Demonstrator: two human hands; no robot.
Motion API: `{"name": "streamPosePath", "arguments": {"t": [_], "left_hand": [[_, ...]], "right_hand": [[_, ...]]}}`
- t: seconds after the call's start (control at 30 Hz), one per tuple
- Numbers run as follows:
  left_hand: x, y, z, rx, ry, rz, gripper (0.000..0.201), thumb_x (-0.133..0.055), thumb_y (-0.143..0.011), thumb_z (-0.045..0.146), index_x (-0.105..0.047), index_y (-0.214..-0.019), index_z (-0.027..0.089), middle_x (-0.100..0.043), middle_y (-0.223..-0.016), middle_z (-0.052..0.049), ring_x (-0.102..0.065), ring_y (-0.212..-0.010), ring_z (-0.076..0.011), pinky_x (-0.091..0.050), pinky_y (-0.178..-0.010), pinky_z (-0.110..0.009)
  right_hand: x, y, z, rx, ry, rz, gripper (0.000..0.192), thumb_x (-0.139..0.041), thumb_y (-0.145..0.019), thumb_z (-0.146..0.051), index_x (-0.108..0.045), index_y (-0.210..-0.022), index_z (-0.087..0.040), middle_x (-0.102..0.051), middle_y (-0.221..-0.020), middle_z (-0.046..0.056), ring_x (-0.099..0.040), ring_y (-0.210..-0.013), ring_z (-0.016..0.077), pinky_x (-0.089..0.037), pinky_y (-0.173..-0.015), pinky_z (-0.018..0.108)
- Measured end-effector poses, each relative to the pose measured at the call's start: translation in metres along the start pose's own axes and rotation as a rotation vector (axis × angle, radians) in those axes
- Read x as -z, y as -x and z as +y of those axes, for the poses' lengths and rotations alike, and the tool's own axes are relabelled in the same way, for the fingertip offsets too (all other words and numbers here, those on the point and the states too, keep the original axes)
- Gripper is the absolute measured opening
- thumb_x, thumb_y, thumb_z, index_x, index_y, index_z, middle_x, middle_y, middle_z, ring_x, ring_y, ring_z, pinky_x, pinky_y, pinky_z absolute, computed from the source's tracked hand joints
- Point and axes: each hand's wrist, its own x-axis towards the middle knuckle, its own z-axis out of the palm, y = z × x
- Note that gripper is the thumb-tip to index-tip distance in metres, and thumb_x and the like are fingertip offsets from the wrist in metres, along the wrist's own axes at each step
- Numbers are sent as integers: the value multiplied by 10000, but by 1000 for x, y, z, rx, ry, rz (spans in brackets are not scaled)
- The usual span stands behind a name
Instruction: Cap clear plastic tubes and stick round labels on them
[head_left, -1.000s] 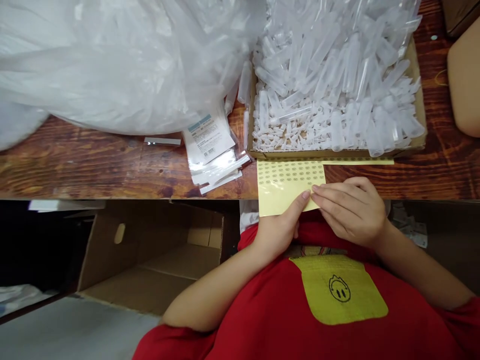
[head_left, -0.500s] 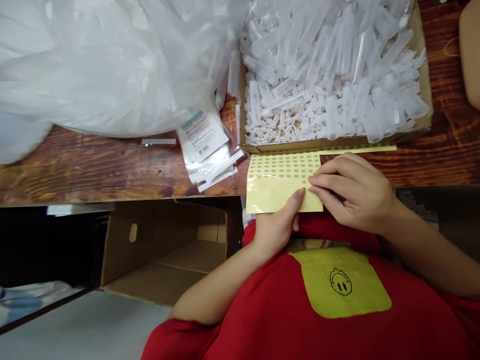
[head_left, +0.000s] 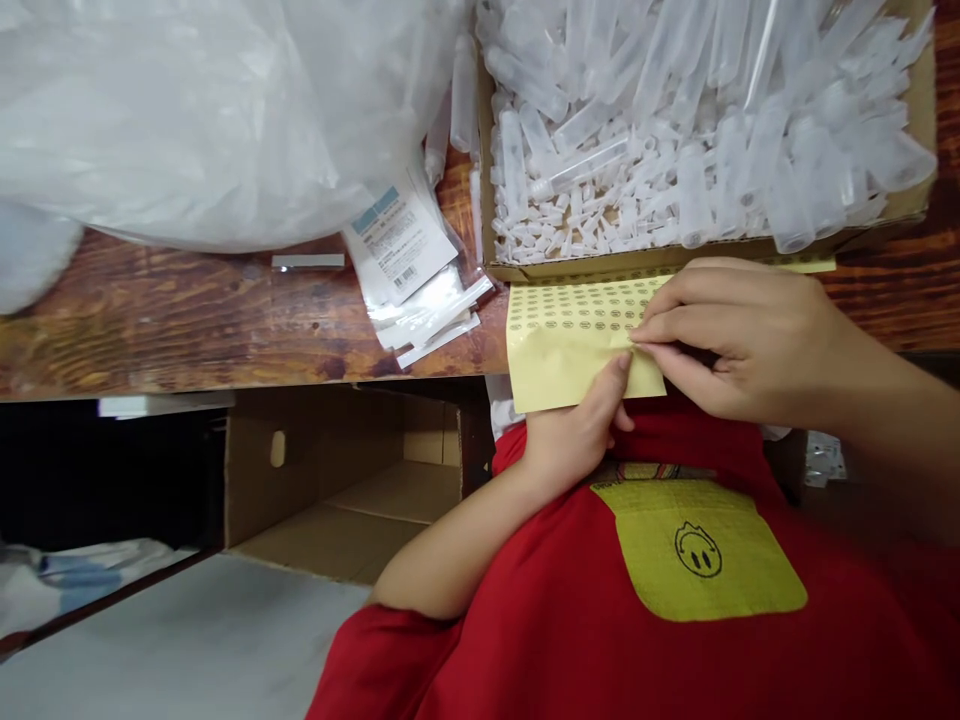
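Observation:
My left hand grips the lower edge of a yellow sheet of small round stickers, its thumb on top and the other fingers hidden underneath. Rows of dark-printed stickers cover the sheet's upper part, while the lower part is bare backing. Thumb and index finger of my right hand are pinched together at the end of the lowest row, on what appears to be a sticker, mostly hidden by the fingertips. Just beyond the sheet, a shallow cardboard tray holds many translucent plastic tubes and small white plastic pieces.
A large clear plastic bag bulges over the back left of the wooden table. Printed plastic packets lie beside the tray, and a narrow strip lies left of them. Below the table edge stands an open cardboard box.
The view has shifted slightly. My right fingertips stay pinched at the sheet, which now looks bent near them. The lone sticker below the last row no longer shows there.

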Motion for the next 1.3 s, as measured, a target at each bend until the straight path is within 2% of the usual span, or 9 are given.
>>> {"name": "streamPosePath", "arguments": {"t": [0.2, 0.4, 0.53, 0.7, 0.93, 1.07, 1.17, 1.3], "left_hand": [[-2, -3, -2, -111, -65, 11, 593, -610, -993, 345, -509, -426, 203, -481, -385, 32, -414, -326, -52, -401, -394, -191], [-3, -5, -4, -148, -84, 4, 584, -574, -995, 357, -498, -437, 203, -471, -376, 40, -422, -324, -47, -413, -386, -167], [-2, -6, -5, -199, -96, -14, 601, -558, -1006, 371, -495, -433, 201, -469, -376, 43, -427, -331, -41, -449, -426, -164], [-1, -6, -6, -189, -95, -17, 588, -559, -1011, 362, -509, -447, 203, -476, -389, 38, -427, -341, -49, -436, -416, -182], [1, -6, -7, -177, -102, -56, 600, -540, -1031, 380, -497, -455, 218, -470, -395, 30, -419, -341, -74, -422, -409, -237], [2, -6, -6, -165, -110, -81, 602, -541, -1034, 392, -501, -460, 217, -474, -408, 26, -427, -357, -80, -451, -463, -255], [7, -5, -4, -119, -84, -111, 557, -576, -1013, 425, -515, -501, 212, -501, -452, 14, -493, -425, -105, -502, -536, -275], [30, 3, -3, -157, -65, -163, 306, -782, -861, 387, -571, -738, 202, -555, -614, 15, -629, -697, -168, -572, -726, -311]], "right_hand": [[2, -9, 4, 39, 106, -159, 281, -518, -980, -208, -672, -746, -231, -677, -823, 39, -638, -812, 215, -599, -747, 413], [3, -12, 4, 80, 133, -209, 306, -503, -1017, -241, -674, -767, -201, -672, -822, 55, -621, -806, 219, -583, -723, 403], [3, -11, 5, 98, 135, -173, 259, -530, -1009, -221, -669, -794, -184, -682, -843, 70, -630, -827, 233, -567, -705, 399], [1, -9, 7, 94, 102, -129, 236, -548, -994, -220, -648, -781, -199, -686, -836, 53, -642, -823, 226, -547, -692, 387], [5, -13, 6, -25, 18, -126, 161, -601, -937, -163, -656, -794, -211, -693, -829, 40, -652, -808, 211, -526, -713, 373], [5, -13, 5, -89, -54, -104, 155, -628, -903, -118, -649, -797, -228, -701, -833, 26, -664, -801, 200, -519, -686, 355], [3, -11, 6, -116, -102, -68, 162, -656, -865, -87, -647, -794, -232, -712, -843, 11, -676, -784, 184, -515, -662, 333], [0, -3, 15, -78, -129, -28, 148, -658, -881, -103, -653, -822, -238, -717, -849, 5, -673, -783, 170, -533, -707, 325]]}}
